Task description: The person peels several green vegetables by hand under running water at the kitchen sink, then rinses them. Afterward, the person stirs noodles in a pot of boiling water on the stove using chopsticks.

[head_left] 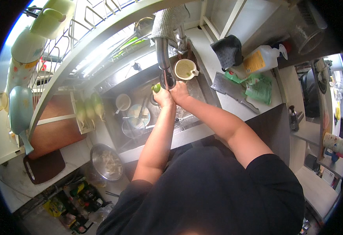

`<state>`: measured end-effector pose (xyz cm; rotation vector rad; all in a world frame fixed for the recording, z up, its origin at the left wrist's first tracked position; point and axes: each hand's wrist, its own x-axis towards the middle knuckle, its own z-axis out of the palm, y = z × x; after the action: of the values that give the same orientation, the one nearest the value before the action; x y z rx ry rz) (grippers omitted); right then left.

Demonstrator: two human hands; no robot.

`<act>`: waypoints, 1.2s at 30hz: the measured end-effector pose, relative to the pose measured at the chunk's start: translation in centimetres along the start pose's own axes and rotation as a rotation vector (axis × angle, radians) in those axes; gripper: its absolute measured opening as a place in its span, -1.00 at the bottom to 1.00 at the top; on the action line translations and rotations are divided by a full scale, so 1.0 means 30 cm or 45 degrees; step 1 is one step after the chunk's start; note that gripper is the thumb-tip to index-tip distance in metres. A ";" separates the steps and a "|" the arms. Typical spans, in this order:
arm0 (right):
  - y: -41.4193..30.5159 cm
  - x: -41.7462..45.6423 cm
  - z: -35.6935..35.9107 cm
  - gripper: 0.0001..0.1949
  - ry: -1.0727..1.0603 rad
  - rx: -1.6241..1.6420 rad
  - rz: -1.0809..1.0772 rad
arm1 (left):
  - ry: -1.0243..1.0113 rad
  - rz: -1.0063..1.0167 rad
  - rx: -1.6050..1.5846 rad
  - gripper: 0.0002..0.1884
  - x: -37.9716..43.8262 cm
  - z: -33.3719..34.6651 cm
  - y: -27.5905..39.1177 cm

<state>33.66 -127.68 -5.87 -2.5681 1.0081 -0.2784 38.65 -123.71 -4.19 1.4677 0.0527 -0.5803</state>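
My left hand (163,98) is shut on a green vegetable (156,87), whose rounded end shows past the fingers; I cannot tell its exact kind. Against it, directly beneath the metal faucet spout (167,77), lies my right hand (179,91), its fingers partly hidden by the spout. Both hands are over the stainless steel sink (196,101). A cream strainer (186,70) sits behind them in the sink. Left of the hands are a white cup (123,102), a plate (136,113) and a clear glass bowl (132,128).
A cleaver (228,89), green plastic packaging (259,89), a black cloth (227,51) and a spray bottle (261,60) lie on the right counter. Several green-white radishes (97,106) are at left, near a metal bowl of pale food pieces (102,164). A dish rack (53,85) stands at upper left.
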 end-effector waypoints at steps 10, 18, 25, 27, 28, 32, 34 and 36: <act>0.030 0.029 -0.072 -0.84 -1.099 1.841 0.422 | -1.280 -0.355 0.003 -0.34 0.210 -0.165 0.022; -0.034 0.002 -0.042 -0.60 -0.017 0.823 0.508 | -0.228 0.009 -0.105 -0.64 0.054 -0.002 0.007; 0.079 0.003 -0.038 -0.85 -1.591 2.416 0.647 | -1.229 -0.463 -0.268 -0.56 0.061 -0.094 0.162; 0.067 0.002 -0.044 -0.84 -1.450 2.330 0.601 | -1.216 -0.421 -0.174 -0.55 0.127 -0.138 0.101; 0.032 -0.004 -0.055 -0.84 -1.185 2.130 0.583 | -1.099 -0.333 -0.128 -0.53 0.197 -0.168 0.009; -0.003 -0.034 0.001 -0.71 0.054 1.057 0.358 | -0.488 0.135 0.164 -0.73 0.123 -0.055 -0.050; -0.019 -0.017 -0.020 -0.65 -0.010 0.687 0.577 | -0.064 0.219 0.113 -0.80 0.047 -0.001 -0.054; -0.013 -0.008 -0.020 -0.62 -0.016 0.509 0.580 | 0.094 0.074 -0.034 -0.76 0.061 0.027 -0.086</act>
<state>33.53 -127.42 -5.17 -1.9249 1.3414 -0.3005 38.96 -125.07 -7.13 1.4595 0.0750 -0.4764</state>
